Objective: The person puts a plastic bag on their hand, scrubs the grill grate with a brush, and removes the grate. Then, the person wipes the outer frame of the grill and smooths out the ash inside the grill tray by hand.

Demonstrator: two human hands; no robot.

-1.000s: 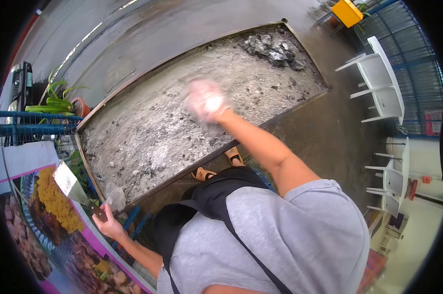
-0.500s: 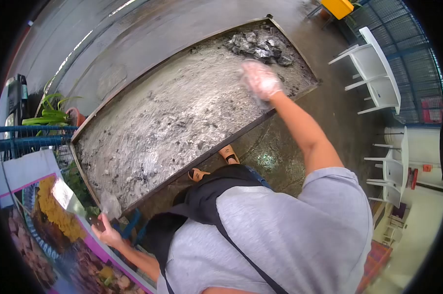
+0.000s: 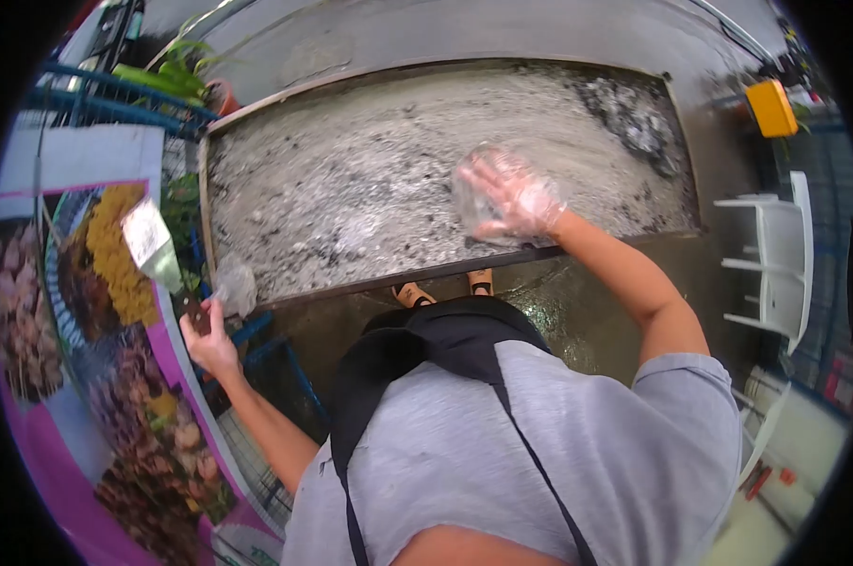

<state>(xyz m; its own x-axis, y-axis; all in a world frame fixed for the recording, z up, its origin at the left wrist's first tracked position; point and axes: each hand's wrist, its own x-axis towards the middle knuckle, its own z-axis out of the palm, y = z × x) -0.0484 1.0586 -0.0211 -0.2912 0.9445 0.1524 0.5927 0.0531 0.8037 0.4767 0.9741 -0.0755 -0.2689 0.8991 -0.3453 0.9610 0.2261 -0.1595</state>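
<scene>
A long metal-rimmed tray (image 3: 450,262) of grey ash stretches in front of me. My right hand (image 3: 511,195), in a loose clear plastic glove, is spread over the ash near the tray's front edge, holding nothing. Whether its palm touches the ash I cannot tell. At the left, my bare left hand (image 3: 211,345) grips the dark handle of a spatula (image 3: 153,241), its broad metal blade pointing up and away. Crumpled clear plastic (image 3: 237,286) sits by the left fingertips at the tray's corner; whether they hold it is unclear. Dark charcoal lumps (image 3: 638,123) lie at the far right.
A banner with food pictures (image 3: 129,368) hangs at the left, beside blue railing (image 3: 115,99). A potted plant (image 3: 221,97) stands behind the tray's left corner. White plastic chairs (image 3: 775,259) are on the right, and a yellow object (image 3: 771,108) is behind them. Wet floor surrounds the tray.
My right hand has come from near the charcoal lumps back toward the middle front of the tray. The view has turned, so the tray lies more level. The left hand still has the spatula.
</scene>
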